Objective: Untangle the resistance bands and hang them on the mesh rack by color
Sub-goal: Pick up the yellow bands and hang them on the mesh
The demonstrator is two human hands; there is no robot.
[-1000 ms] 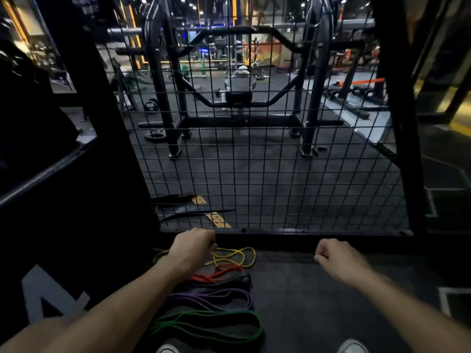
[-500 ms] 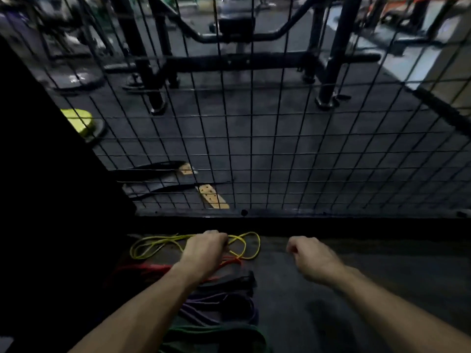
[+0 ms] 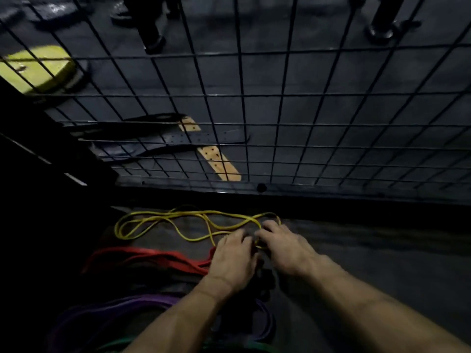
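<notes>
A thin yellow band lies looped on the dark floor just below the black mesh rack. Nearer to me lie a red band, a purple band and the edge of a green band at the bottom of the view. My left hand and my right hand meet at the yellow band's right end, fingers down on it. Motion blur and the backs of the hands hide whether the fingers hold the band.
Behind the mesh on the floor lie dark belts with tan ends and a yellow weight plate at far left. Black machine feet stand further back. A dark panel closes off the left side.
The view has tilted down and closer to the floor. Both hands have dropped from the air onto the right end of the yellow band, and the right hand has moved left beside the left hand.
</notes>
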